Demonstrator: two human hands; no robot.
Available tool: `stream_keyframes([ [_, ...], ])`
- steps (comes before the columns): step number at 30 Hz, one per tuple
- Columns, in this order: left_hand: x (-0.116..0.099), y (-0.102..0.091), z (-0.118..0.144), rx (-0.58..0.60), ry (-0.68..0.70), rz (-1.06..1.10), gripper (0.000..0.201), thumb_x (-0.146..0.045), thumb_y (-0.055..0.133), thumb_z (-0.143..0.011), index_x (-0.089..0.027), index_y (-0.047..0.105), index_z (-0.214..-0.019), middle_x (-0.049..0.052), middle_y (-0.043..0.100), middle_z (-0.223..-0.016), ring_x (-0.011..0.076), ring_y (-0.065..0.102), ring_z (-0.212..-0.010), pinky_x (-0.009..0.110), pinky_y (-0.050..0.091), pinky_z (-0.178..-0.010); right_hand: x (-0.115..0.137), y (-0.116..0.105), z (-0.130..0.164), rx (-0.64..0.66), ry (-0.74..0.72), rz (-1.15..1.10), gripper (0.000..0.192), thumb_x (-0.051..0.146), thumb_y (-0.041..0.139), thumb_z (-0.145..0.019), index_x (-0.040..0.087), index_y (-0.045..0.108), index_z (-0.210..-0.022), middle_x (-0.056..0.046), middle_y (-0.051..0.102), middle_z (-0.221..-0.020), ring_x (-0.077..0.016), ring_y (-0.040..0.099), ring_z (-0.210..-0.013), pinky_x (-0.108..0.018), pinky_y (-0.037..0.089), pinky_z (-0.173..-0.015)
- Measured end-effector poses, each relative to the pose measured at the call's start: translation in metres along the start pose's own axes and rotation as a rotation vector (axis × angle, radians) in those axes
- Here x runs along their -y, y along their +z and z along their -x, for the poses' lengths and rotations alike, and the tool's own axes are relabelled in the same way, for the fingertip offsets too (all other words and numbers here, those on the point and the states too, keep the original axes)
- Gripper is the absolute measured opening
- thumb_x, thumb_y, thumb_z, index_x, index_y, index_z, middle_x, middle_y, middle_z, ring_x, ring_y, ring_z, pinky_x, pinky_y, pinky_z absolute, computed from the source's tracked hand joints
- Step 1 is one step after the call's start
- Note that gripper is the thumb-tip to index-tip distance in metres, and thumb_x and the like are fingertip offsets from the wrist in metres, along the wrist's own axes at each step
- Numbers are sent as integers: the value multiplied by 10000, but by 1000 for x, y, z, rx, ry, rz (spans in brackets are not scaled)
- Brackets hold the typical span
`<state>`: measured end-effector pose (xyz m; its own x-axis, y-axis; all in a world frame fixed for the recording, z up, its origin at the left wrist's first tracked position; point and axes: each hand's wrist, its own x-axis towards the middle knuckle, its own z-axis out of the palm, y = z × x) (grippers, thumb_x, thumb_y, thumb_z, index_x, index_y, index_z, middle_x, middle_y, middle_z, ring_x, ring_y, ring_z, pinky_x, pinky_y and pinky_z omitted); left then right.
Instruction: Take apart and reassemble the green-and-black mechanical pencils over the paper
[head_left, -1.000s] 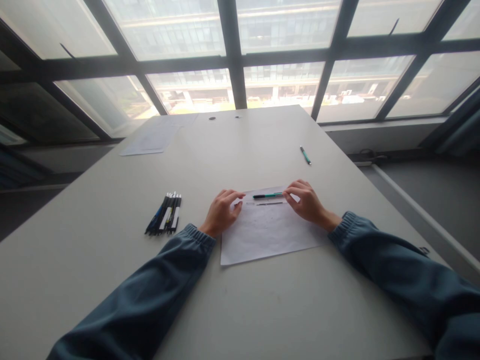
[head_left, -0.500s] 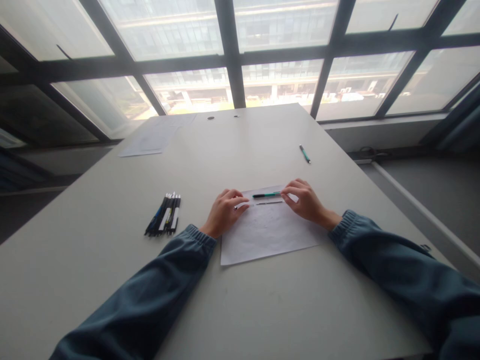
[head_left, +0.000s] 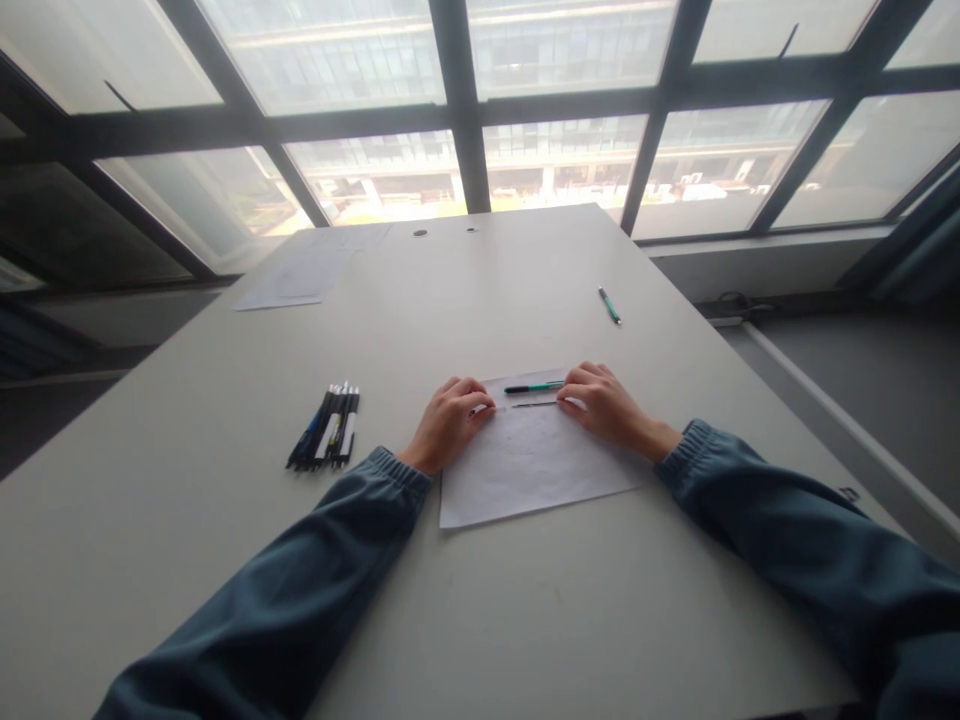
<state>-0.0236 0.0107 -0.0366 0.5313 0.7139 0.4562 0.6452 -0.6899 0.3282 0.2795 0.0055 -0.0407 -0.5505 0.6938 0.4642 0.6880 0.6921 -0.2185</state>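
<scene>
A white sheet of paper (head_left: 525, 475) lies on the pale table (head_left: 225, 520) in front of me. On its far edge rest a green pen (head_left: 534, 387) and, just nearer, a thin dark refill (head_left: 535, 404), both lying crosswise. My left hand (head_left: 448, 422) has its fingertips pinched at the refill's left end. My right hand (head_left: 606, 402) pinches the refill's right end, its index finger beside the pen's right tip. Both wrists rest on or near the paper. Dark blue sleeves cover my arms.
A bundle of several black and white pens (head_left: 326, 440) lies left of my left hand. Another green pen (head_left: 610, 306) lies farther away on the right. Loose sheets (head_left: 300, 275) sit at the far left corner. Windows stand beyond the table's far edge; the floor drops off at right.
My left fingertips have slid right onto the refill's left end. My right fingers have shifted from the pen's tip down to the refill's right end. The pen has stayed put.
</scene>
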Motion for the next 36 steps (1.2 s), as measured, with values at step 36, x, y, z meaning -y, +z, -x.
stream_keyframes([
  [36,-9,-3,-4,-147,100,-20,85,-260,654,-927,-215,718,-894,47,689,-966,185,584,-906,341,527,-824,16,-7,-5,-47,-74,-9,197,213,472,-1031,185,626,-911,-82,639,-909,-196,544,-828,-320,440,-726],
])
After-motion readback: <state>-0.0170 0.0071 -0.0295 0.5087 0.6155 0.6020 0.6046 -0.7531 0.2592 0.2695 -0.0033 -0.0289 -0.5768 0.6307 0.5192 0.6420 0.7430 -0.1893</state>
